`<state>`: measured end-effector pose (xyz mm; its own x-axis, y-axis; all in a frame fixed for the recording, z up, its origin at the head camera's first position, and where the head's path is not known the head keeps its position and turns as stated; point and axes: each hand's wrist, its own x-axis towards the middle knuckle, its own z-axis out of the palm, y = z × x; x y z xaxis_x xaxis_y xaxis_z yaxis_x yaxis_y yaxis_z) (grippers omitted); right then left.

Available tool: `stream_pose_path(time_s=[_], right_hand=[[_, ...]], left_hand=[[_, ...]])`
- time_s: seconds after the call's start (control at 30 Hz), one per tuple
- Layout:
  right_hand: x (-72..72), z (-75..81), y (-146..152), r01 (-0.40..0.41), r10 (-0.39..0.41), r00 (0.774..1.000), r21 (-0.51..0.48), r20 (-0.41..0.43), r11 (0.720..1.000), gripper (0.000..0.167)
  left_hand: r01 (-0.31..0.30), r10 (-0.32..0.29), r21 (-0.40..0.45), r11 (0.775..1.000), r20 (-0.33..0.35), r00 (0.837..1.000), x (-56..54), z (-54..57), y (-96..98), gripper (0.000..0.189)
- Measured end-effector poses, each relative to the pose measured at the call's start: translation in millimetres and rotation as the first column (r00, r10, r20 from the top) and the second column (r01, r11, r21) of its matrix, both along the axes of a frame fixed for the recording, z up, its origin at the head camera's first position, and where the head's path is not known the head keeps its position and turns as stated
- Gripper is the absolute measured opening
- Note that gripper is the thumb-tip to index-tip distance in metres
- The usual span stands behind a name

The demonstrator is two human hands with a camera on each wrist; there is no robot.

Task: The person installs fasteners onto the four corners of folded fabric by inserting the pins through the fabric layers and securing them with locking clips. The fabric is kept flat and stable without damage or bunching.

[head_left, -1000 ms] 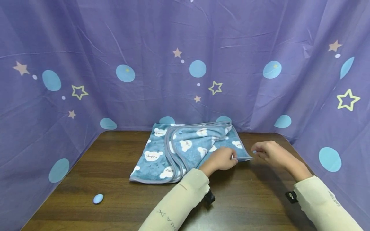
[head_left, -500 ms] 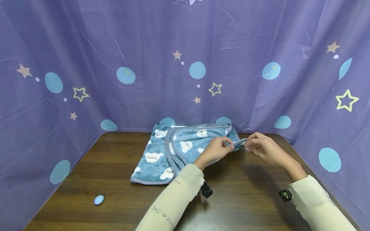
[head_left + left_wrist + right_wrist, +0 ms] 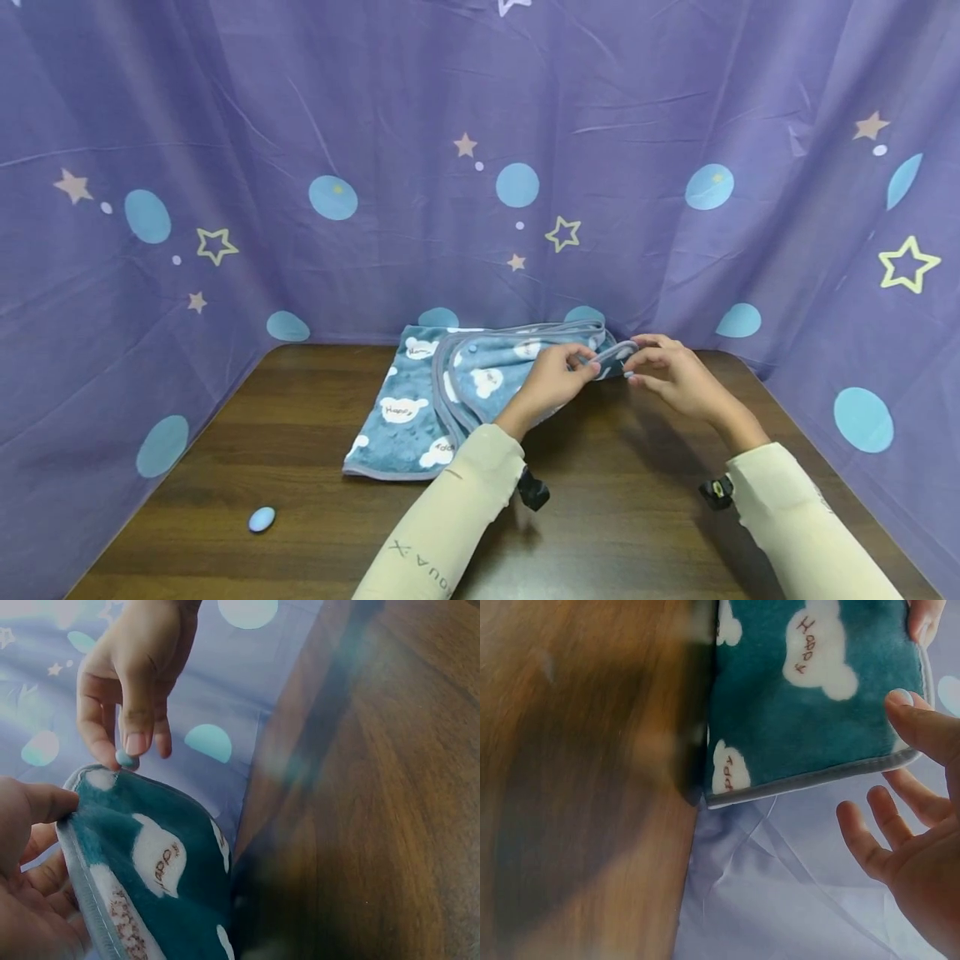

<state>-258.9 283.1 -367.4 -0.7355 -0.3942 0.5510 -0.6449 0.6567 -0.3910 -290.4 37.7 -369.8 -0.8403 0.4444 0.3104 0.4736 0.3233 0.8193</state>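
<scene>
A teal blanket (image 3: 420, 437) with white bears and grey trim lies folded at the back of the table. Its right corner is lifted between the two hands. The left hand (image 3: 558, 375) pinches the grey-edged border, thumb on top, as the left wrist view (image 3: 37, 847) shows. At the corner, the right hand (image 3: 675, 379) pinches a small light blue button-like piece (image 3: 127, 759) between thumb and finger, right at the blanket's edge. In the right wrist view the thumb (image 3: 930, 735) overlaps the blanket's corner, with the other fingers behind and spread below.
A matching light blue oval piece (image 3: 262, 519) lies on the wooden table (image 3: 202, 467) at the front left. Another small blue dot (image 3: 472, 348) sits on the blanket's upper fold. A purple curtain (image 3: 420, 100) with stars and blue dots surrounds the table on the back and sides.
Both hands have lifted the blanket's right corner up and away from the person. The right hand has moved left to meet the corner with its blue piece.
</scene>
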Motion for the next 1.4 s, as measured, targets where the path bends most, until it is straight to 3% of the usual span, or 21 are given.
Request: stream_pose_path(time_s=[0.23, 0.4, 0.63, 0.87, 1.0, 1.4], right_hand=[[-6.0, -4.7, -4.7, 0.007, -0.007, 1.000, -0.060, 0.007, 0.998, 0.018], [-9.6, -11.2, -12.9, -0.003, -0.009, 0.997, -0.157, -0.075, 0.988, 0.018], [-12.8, -11.4, -32.2, -0.023, -0.038, 0.975, -0.273, -0.219, 0.962, 0.019], [-15.4, -12.9, -34.2, 0.074, -0.151, 0.945, -0.260, -0.291, 0.963, 0.037], [-15.7, -13.9, -34.0, 0.081, -0.153, 0.940, -0.236, -0.305, 0.968, 0.050], [-26.4, -17.7, -36.3, 0.047, -0.148, 0.937, -0.305, -0.316, 0.951, 0.024]], left_hand=[[0.011, -0.011, 0.002, 1.000, -0.005, 1.000, 3.5, 3.2, -0.8, 0.017], [0.008, -0.008, 0.007, 1.000, 0.000, 1.000, 6.0, 2.6, -0.4, 0.016], [-0.013, 0.013, -0.011, 1.000, -0.033, 0.999, 5.2, 1.8, -1.9, 0.022], [-0.014, 0.013, -0.005, 1.000, -0.041, 0.999, 6.0, 2.0, -3.8, 0.022], [0.000, 0.000, -0.002, 1.000, -0.040, 0.999, 6.9, 1.4, -4.2, 0.022], [0.022, -0.022, -0.019, 1.000, -0.041, 0.999, 10.0, 2.0, -3.3, 0.019]])
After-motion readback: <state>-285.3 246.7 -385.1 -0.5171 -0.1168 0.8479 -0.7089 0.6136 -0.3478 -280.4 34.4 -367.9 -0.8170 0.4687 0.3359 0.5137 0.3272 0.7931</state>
